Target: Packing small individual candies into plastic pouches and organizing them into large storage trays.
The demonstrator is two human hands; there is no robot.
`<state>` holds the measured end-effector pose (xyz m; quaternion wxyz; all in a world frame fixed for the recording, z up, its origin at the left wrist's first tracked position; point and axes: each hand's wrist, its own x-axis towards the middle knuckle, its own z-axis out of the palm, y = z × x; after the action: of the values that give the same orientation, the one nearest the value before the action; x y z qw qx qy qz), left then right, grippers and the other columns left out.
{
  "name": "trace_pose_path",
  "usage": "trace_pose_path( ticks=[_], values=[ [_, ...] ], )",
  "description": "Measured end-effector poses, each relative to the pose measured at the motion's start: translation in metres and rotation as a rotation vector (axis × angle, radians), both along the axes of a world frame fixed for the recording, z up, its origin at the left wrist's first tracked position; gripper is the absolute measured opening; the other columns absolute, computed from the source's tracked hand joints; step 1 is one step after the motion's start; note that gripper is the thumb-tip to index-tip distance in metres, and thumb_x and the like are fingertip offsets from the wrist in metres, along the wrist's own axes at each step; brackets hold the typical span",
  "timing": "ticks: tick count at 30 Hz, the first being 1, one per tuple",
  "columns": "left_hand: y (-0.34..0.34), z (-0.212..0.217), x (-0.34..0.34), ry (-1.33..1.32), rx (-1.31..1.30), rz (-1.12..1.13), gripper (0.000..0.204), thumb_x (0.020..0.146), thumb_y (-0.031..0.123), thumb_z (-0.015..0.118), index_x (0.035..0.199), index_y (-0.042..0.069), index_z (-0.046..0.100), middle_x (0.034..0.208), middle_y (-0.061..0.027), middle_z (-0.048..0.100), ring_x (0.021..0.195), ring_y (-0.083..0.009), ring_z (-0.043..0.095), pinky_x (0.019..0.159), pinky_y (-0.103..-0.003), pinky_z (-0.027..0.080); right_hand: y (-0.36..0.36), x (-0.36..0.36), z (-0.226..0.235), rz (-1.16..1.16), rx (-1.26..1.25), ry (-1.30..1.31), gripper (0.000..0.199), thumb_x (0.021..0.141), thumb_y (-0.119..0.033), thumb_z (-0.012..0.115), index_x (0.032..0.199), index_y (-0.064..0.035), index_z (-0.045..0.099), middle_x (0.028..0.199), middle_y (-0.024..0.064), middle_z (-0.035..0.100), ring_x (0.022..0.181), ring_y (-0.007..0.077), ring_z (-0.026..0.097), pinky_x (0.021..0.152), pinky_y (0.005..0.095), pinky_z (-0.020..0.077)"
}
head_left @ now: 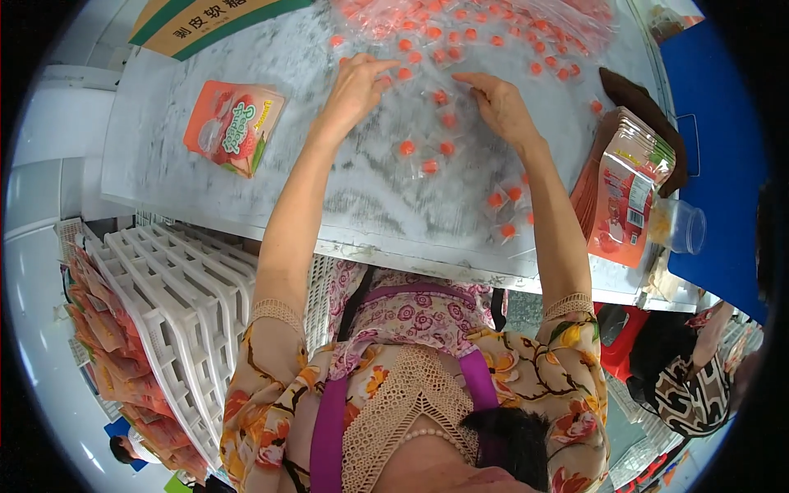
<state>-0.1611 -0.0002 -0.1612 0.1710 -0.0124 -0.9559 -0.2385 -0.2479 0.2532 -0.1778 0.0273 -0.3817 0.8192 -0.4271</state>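
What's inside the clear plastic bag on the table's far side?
Small red pieces show through the clear bag. Any deeper down are covered, and the bag's far side is out of frame.

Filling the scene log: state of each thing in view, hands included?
Candies: wrapped, scattered
Left hand: near candies, grip unclear
Right hand: partly curled, grip unclear
Clear bag: holding candies
Left pouch: lying flat
Right pouches: overlapping
Clear jar: no lid visible
White crates: stacked
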Motion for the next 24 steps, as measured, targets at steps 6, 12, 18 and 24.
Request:
trace_pose_path(
  ticks=[6, 12, 18, 24],
  values=[
    [0.004, 0.003, -0.001, -0.119, -0.008, -0.111, 0.036, 0.08, 0.003, 0.067, 0.115, 0.012, 0.068, 0.096, -0.0113, 0.06, 0.084, -0.0283, 0.059, 0.077, -0.037, 0.048, -0.009, 0.011, 0.005, 0.094, 0.042, 0.186, 0.047, 0.074, 0.012, 0.052, 0.113, -0.0097, 0.067, 0.112, 0.0115, 0.065, 0.101, 0.029, 0.061, 0.088, 0.0353, 0.0499],
    [0.01, 0.005, 0.009, -0.105, 0.018, -0.089, 0.031, 0.081, 0.002, 0.067, 0.111, 0.01, 0.069, 0.088, -0.0112, 0.06, 0.079, -0.0258, 0.06, 0.072, -0.035, 0.048, -0.019, -0.008, -0.005, -0.01, 0.169, 0.296, 0.046, 0.074, 0.01, 0.051, 0.113, -0.0102, 0.066, 0.117, 0.0106, 0.062, 0.107, 0.0299, 0.058, 0.091, 0.0369, 0.0484],
    [0.028, 0.008, 0.063, -0.187, 0.165, -0.104, 0.031, 0.081, 0.002, 0.067, 0.111, 0.008, 0.069, 0.089, -0.0116, 0.062, 0.074, -0.0246, 0.061, 0.068, -0.034, 0.049, 0.001, -0.003, -0.004, -0.006, 0.06, 0.18, 0.044, 0.077, 0.011, 0.05, 0.115, -0.0065, 0.064, 0.12, 0.0126, 0.061, 0.104, 0.0333, 0.06, 0.09, 0.037, 0.0501],
    [0.022, 0.02, 0.079, -0.242, 0.214, 0.016, 0.037, 0.077, 0.002, 0.071, 0.114, 0.009, 0.068, 0.097, -0.0098, 0.063, 0.071, -0.0212, 0.059, 0.068, -0.032, 0.048, 0.016, 0.022, 0.013, 0.076, 0.053, 0.071, 0.045, 0.08, 0.014, 0.048, 0.117, -0.0056, 0.062, 0.121, 0.0134, 0.062, 0.105, 0.0324, 0.062, 0.09, 0.036, 0.0505]
  ],
)
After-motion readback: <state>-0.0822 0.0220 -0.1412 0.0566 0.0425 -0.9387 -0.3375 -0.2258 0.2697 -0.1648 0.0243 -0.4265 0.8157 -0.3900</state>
